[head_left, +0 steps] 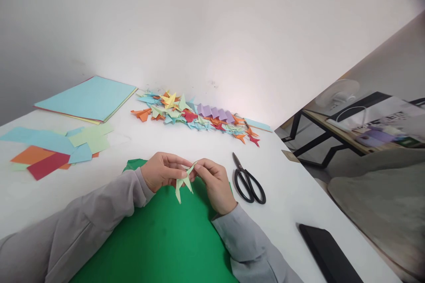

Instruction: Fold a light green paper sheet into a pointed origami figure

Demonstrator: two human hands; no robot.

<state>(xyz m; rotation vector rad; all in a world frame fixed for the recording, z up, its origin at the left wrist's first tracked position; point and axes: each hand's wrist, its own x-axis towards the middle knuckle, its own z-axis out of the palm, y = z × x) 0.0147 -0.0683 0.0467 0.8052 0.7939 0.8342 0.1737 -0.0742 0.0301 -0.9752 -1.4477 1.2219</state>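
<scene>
A pale green folded-paper figure [184, 182] with thin pointed limbs is held between my hands, above a green sheet [159, 239]. My left hand [162, 171] pinches its body from the left, thumb on the near side. At its upper right tip, the thumb and fingers of my right hand [215, 183] close on the paper. The fingertips behind the figure are partly hidden. To the right of my right hand lie black-handled scissors [248, 183], blades pointing away from me.
Many colourful folded-paper figures [189, 116] lie in a row near the wall. Loose paper pieces [49, 166] are spread at the left, before a stack of coloured sheets [89, 97]. A black flat object [328, 252] rests near the table's right edge. Beyond stands another table [332, 135].
</scene>
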